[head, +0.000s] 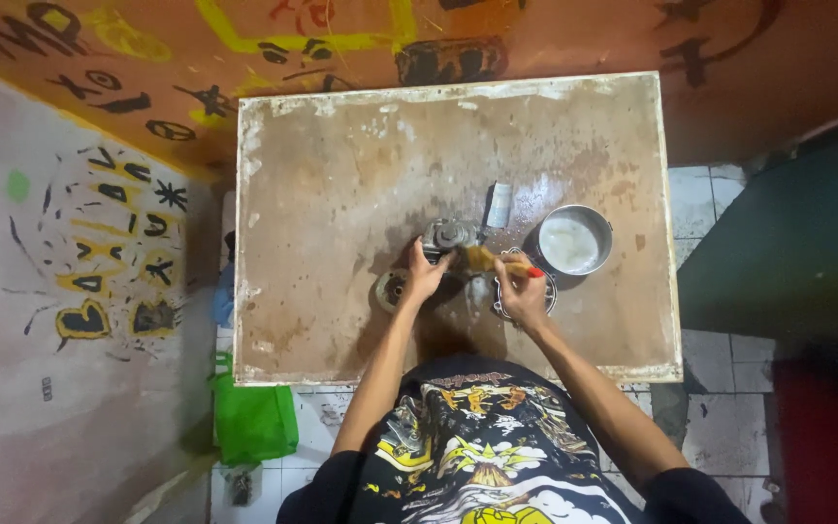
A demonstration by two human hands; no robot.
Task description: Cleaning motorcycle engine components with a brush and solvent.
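Note:
On a worn brown table (341,175) sits a small grey metal engine part (450,234). My left hand (425,277) grips its near left side. My right hand (522,295) holds a paintbrush (499,260) with a red handle, its bristles touching the part's right side. Below my right hand lies a round metal part (545,291), mostly hidden. Another round metal ring (389,288) lies just left of my left hand.
A metal bowl (575,240) with pale liquid stands right of the part. A small grey flat piece (499,205) lies behind it. A green bag (253,418) sits on the tiled floor at the table's near left corner. Painted walls surround the table.

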